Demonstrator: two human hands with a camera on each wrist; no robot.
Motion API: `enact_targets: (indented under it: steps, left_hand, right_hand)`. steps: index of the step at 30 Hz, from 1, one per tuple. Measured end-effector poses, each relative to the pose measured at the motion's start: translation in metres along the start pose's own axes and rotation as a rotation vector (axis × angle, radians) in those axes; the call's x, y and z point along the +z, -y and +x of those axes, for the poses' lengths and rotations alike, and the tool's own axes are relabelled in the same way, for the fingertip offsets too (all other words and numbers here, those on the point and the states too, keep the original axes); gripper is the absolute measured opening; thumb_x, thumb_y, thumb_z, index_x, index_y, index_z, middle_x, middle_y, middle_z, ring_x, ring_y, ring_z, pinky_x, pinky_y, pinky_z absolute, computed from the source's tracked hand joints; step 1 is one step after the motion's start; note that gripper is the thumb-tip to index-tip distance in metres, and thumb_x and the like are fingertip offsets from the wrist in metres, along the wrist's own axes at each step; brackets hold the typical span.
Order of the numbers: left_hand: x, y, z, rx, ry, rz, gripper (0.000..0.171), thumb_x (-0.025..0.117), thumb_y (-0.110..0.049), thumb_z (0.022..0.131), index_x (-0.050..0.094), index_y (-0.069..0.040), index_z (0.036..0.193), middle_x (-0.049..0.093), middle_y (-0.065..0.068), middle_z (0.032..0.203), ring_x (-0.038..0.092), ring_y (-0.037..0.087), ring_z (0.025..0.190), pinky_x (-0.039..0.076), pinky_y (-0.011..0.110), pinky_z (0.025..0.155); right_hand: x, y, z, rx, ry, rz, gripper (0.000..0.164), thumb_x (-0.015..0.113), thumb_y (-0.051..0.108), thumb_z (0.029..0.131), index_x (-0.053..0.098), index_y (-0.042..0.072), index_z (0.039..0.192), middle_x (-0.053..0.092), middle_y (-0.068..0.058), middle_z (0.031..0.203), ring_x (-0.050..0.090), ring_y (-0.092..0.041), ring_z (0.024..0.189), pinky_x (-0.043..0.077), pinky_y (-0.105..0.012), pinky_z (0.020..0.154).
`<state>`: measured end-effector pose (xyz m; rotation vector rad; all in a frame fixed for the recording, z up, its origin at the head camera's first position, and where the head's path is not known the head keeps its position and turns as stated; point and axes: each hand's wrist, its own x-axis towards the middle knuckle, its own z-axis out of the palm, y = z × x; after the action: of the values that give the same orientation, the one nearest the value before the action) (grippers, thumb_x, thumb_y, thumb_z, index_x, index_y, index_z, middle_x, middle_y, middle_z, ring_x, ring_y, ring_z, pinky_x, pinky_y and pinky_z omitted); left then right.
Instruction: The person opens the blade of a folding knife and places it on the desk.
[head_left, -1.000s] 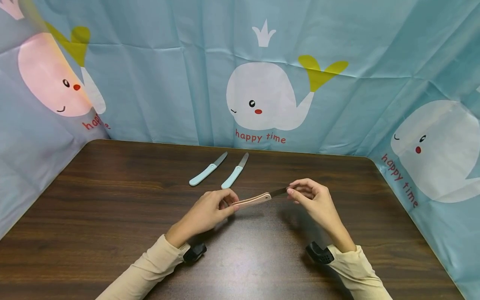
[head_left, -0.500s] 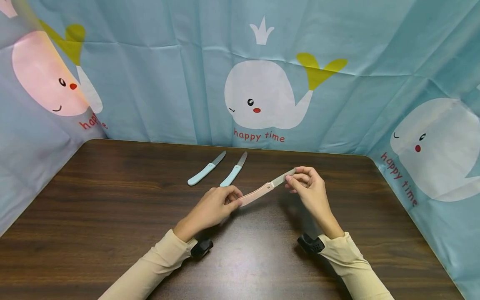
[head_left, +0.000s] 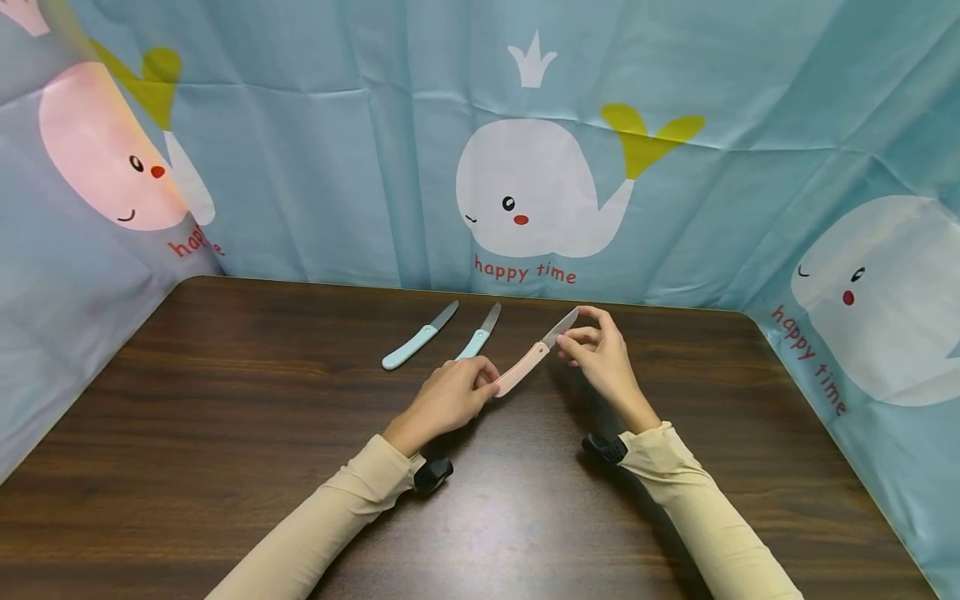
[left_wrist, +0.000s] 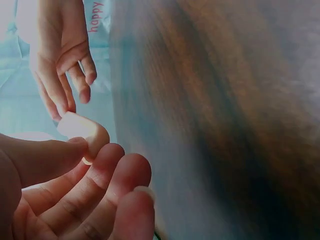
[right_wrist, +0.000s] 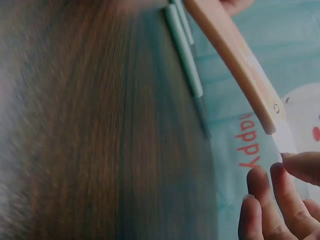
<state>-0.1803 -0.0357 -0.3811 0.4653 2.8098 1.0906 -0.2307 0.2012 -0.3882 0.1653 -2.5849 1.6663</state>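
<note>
A folding fruit knife (head_left: 522, 367) with a pale pink handle and an unfolded grey blade slants up between both hands, apparently lifted off the table. My left hand (head_left: 450, 395) pinches the butt of its handle between thumb and fingers, which the left wrist view shows close up. At the blade is my right hand (head_left: 604, 358), thumb and fingertips pinching it in the right wrist view (right_wrist: 280, 200). Beyond the left hand lie two light blue fruit knives, one whole knife (head_left: 410, 347) and one knife (head_left: 482, 330) whose handle end is hidden by that hand.
The dark wood-grain table (head_left: 247, 400) reaches back to a light blue curtain (head_left: 315, 183) printed with whales. Each wrist carries a small black camera, one camera (head_left: 433, 475) on the left and one camera (head_left: 604, 448) on the right.
Both hands have moved the pink knife toward the table's back, its blade end swinging up and away. Its blade shows its flat side now. The blue knives have stayed on the table.
</note>
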Motion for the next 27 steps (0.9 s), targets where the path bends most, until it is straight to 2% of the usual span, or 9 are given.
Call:
enact_targets:
  steps: [4, 10, 15, 19, 23, 27]
  left_hand:
    - [0.004, -0.002, 0.008, -0.016, 0.011, 0.004, 0.008, 0.068, -0.019, 0.094, 0.07, -0.013, 0.1, 0.071, -0.005, 0.076, 0.058, 0.007, 0.064, 0.042, 0.025, 0.058]
    - [0.01, -0.003, 0.018, -0.041, 0.009, 0.031, 0.009, 0.069, -0.019, 0.094, 0.07, -0.012, 0.099, 0.072, -0.004, 0.079, 0.06, 0.008, 0.067, 0.044, 0.027, 0.059]
    - [0.013, -0.001, 0.023, -0.059, 0.013, 0.068, 0.01, 0.068, -0.021, 0.094, 0.07, -0.013, 0.1, 0.072, -0.004, 0.079, 0.063, 0.011, 0.072, 0.046, 0.03, 0.061]
    - [0.015, 0.0, 0.027, -0.08, 0.017, 0.092, 0.011, 0.067, -0.022, 0.095, 0.07, -0.013, 0.101, 0.072, -0.003, 0.082, 0.064, 0.014, 0.076, 0.048, 0.033, 0.064]
    - [0.018, 0.001, 0.031, -0.082, 0.012, 0.126, 0.012, 0.066, -0.021, 0.095, 0.07, -0.012, 0.102, 0.072, 0.0, 0.088, 0.066, 0.019, 0.081, 0.05, 0.038, 0.068]
    - [0.02, 0.001, 0.032, -0.077, 0.008, 0.146, 0.011, 0.067, -0.019, 0.094, 0.071, -0.01, 0.1, 0.072, 0.003, 0.091, 0.067, 0.024, 0.085, 0.052, 0.043, 0.072]
  right_hand:
    - [0.003, 0.001, 0.005, 0.007, 0.033, -0.048, 0.066, 0.066, 0.013, 0.096, 0.03, 0.005, 0.151, 0.069, -0.026, 0.112, 0.073, -0.033, 0.085, 0.059, -0.038, 0.074]
    - [0.009, -0.008, 0.015, 0.049, 0.088, -0.063, 0.073, 0.064, 0.016, 0.097, 0.022, 0.007, 0.156, 0.068, -0.026, 0.117, 0.073, -0.036, 0.089, 0.059, -0.037, 0.074]
    - [0.012, -0.014, 0.02, 0.072, 0.108, -0.087, 0.079, 0.069, 0.022, 0.095, 0.022, 0.006, 0.156, 0.069, -0.022, 0.118, 0.073, -0.029, 0.09, 0.059, -0.033, 0.074]
    - [0.016, -0.016, 0.023, 0.085, 0.115, -0.091, 0.083, 0.072, 0.021, 0.092, 0.022, 0.004, 0.155, 0.069, -0.022, 0.117, 0.073, -0.021, 0.083, 0.057, -0.027, 0.069]
    - [0.019, -0.019, 0.026, 0.088, 0.113, -0.113, 0.076, 0.072, 0.019, 0.092, 0.027, 0.003, 0.153, 0.07, -0.022, 0.116, 0.072, -0.016, 0.078, 0.054, -0.023, 0.065]
    - [0.023, -0.02, 0.028, 0.058, 0.11, -0.166, 0.064, 0.07, 0.018, 0.094, 0.039, 0.0, 0.147, 0.071, -0.022, 0.115, 0.072, -0.018, 0.079, 0.053, -0.022, 0.063]
